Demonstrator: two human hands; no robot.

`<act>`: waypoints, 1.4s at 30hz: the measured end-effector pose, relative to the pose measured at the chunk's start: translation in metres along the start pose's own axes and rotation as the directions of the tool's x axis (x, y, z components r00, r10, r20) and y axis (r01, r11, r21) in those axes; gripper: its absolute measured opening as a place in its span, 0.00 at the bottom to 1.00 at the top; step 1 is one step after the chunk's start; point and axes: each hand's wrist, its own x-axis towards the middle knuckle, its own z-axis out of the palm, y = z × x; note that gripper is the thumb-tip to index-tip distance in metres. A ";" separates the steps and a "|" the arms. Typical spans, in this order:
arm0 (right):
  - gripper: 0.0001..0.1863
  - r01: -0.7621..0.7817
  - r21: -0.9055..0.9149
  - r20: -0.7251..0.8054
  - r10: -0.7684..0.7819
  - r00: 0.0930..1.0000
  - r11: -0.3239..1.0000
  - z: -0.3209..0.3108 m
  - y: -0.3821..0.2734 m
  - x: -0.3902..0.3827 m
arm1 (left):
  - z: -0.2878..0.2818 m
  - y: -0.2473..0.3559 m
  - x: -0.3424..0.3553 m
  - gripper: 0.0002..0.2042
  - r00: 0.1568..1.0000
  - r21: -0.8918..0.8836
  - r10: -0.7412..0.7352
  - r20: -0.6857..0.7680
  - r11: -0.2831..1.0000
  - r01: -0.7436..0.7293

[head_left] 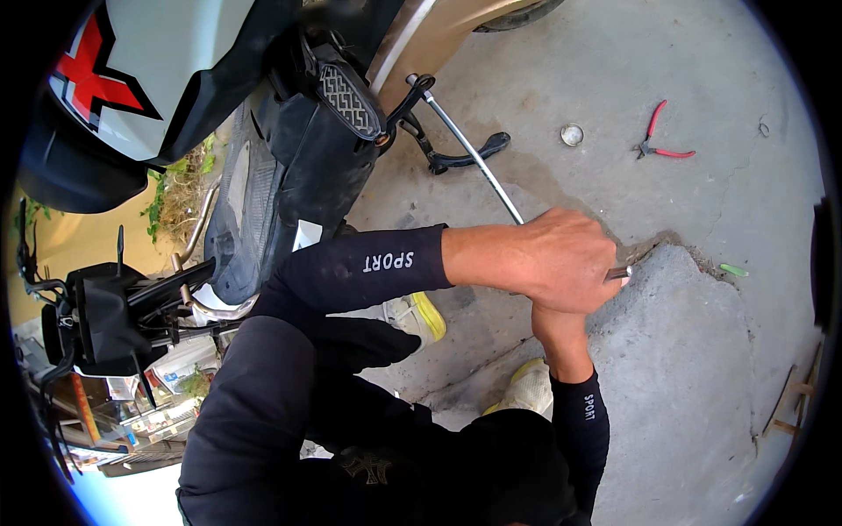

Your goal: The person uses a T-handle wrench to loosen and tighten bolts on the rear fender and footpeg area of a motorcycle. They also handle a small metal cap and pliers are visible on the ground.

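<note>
My left hand (pixel 566 259) reaches across from the left, back upward, closed round a long silver metal rod (pixel 478 160). The rod slants up and left to the black stand parts under a motorbike or scooter (pixel 320 167). A short metal end (pixel 619 273) sticks out on the right of this hand; I cannot tell whether it belongs to the same rod. My right hand (pixel 560 326) comes up from below and lies just under the left one. Its fingers are hidden behind the left hand, so its grip does not show.
Red-handled pliers (pixel 653 140) lie spread on the concrete, beside a small round metal tin (pixel 572 134). A black stand leg (pixel 465 160) juts out below the vehicle. Raised rough concrete (pixel 684 342) rises at right, near a green scrap (pixel 734 270). Another two-wheeler (pixel 101 307) stands left.
</note>
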 end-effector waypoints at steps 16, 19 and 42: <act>0.03 -0.464 0.574 0.146 0.474 0.868 0.674 0.008 -0.050 0.017 | -0.008 0.000 0.023 0.22 0.891 0.039 -0.125 0.437 0.992 0.121; 0.03 -0.517 0.710 0.257 0.508 0.822 0.478 0.006 -0.061 0.021 | -0.003 -0.006 0.031 0.22 0.806 0.009 -0.197 0.558 0.973 0.232; 0.17 0.162 0.234 -0.024 -0.161 0.987 0.959 0.024 0.015 -0.005 | 0.019 0.000 -0.050 0.21 0.992 0.076 0.102 -0.073 0.992 -0.096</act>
